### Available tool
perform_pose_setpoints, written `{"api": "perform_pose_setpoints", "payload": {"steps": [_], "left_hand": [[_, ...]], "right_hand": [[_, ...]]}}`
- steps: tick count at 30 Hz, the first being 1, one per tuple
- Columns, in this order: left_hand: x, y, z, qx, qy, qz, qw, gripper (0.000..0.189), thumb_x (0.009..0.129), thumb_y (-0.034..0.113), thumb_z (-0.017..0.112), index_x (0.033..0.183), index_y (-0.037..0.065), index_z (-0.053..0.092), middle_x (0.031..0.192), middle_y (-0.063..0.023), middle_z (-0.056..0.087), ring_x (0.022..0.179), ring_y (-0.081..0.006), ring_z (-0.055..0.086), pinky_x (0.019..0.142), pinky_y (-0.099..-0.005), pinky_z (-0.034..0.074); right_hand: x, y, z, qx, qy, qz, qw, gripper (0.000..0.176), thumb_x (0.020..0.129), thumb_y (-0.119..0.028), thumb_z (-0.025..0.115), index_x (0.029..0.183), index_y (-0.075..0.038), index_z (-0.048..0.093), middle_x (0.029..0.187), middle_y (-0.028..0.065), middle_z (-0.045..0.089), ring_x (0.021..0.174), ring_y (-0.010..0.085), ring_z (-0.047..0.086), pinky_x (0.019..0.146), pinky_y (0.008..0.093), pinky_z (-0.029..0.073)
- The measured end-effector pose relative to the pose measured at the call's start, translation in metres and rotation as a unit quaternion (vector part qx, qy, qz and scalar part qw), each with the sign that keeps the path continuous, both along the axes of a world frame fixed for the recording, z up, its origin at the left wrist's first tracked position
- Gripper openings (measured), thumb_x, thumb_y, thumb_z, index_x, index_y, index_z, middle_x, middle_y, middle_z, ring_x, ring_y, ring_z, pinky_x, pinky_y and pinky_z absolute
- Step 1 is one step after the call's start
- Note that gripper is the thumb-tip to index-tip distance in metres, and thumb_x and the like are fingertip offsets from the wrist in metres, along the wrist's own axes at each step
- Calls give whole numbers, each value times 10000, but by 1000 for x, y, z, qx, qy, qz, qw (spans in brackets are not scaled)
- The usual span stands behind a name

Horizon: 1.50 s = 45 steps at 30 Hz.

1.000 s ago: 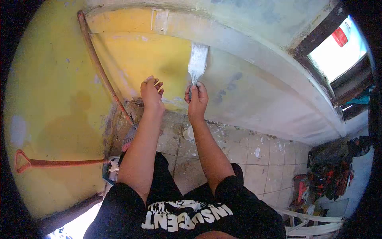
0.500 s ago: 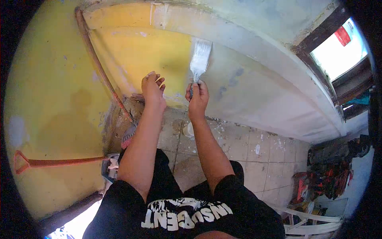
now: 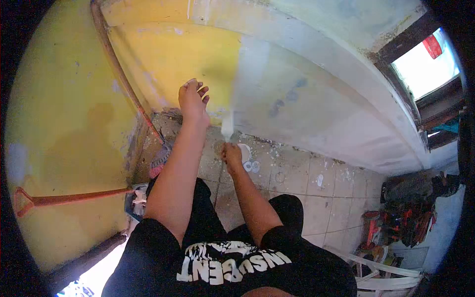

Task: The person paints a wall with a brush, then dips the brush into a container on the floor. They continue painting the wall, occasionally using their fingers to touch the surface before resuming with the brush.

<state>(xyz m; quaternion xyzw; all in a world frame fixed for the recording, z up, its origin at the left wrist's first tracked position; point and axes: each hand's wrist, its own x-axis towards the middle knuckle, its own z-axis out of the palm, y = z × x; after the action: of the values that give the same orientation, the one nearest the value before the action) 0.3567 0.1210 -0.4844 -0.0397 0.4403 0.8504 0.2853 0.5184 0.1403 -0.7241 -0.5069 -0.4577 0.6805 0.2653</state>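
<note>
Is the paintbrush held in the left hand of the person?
No, the right hand grips the paintbrush, while the left hand is raised apart from it.

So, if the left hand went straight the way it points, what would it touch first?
Most likely the bright yellow wall ahead; the gap between it and the left hand is unclear.

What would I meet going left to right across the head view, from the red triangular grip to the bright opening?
Red grip, wooden pole, left hand, right hand holding the brush, dark wall smudges, bright opening.
</note>
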Motion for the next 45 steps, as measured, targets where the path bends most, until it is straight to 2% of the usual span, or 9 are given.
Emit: {"api": "perform_pose_setpoints", "payload": {"steps": [2,9,12,14,18,32,36,42,45], "left_hand": [[3,-1,4,0,2,-1,1000,191,927,216,553,1081,115,504,1014,-39,569,856,-156,575,714,-327,428],[5,2,2,-4,4,-7,1000,242,923,195,543,1134,94,480,1028,-60,574,848,-161,577,709,-323,428],[0,0,0,0,2,6,1000,241,923,193,540,1133,93,478,1029,-61,574,846,-162,578,708,-323,428],[-4,-1,-3,10,-1,12,1000,240,924,194,539,1132,93,478,1029,-61,574,845,-162,578,707,-321,428],[-9,2,-10,-2,-5,11,1000,176,933,247,549,1057,124,528,1059,-43,593,932,-206,579,801,-388,424],[-5,-3,-2,-7,-1,16,1000,238,928,218,537,1128,96,493,1017,-59,585,858,-171,589,714,-331,437],[-4,-4,-1,-19,18,9,1000,298,929,202,533,1188,74,462,1025,-70,574,852,-163,587,712,-325,440],[5,-3,8,-45,130,22,990,359,931,202,552,1239,60,435,1033,-83,584,860,-172,591,718,-326,449],[2,-1,8,-46,130,24,990,369,927,214,575,1249,85,448,1037,-73,599,868,-177,594,718,-328,451]], "right_hand": [[-4,1,-10,-161,71,-3,984,169,935,-168,499,852,-25,536,651,50,481,485,157,444,404,312,321],[-40,44,78,-211,80,-20,974,134,890,-113,485,815,-8,520,651,53,455,458,149,388,391,290,277],[-36,50,84,-136,122,-10,983,128,890,-104,486,863,11,536,674,45,469,472,119,375,391,263,273],[-30,62,56,98,110,90,985,155,892,-96,492,937,39,552,686,35,481,493,95,382,396,239,275],[-23,14,206,-48,209,-16,977,192,896,-99,509,997,56,557,696,29,494,512,83,392,400,228,279],[-10,-6,322,45,313,-7,949,153,919,-76,505,1027,26,539,727,35,508,547,79,416,413,211,290],[-7,-15,294,70,273,-18,959,142,970,-134,500,995,-7,558,700,18,496,509,73,402,408,209,284],[-6,20,113,240,139,-33,960,296,1034,-311,487,884,-70,572,603,-24,479,447,62,380,404,222,289],[12,8,95,235,34,6,971,289,1030,-308,495,852,-86,548,583,-26,466,449,63,385,408,234,302]]}}
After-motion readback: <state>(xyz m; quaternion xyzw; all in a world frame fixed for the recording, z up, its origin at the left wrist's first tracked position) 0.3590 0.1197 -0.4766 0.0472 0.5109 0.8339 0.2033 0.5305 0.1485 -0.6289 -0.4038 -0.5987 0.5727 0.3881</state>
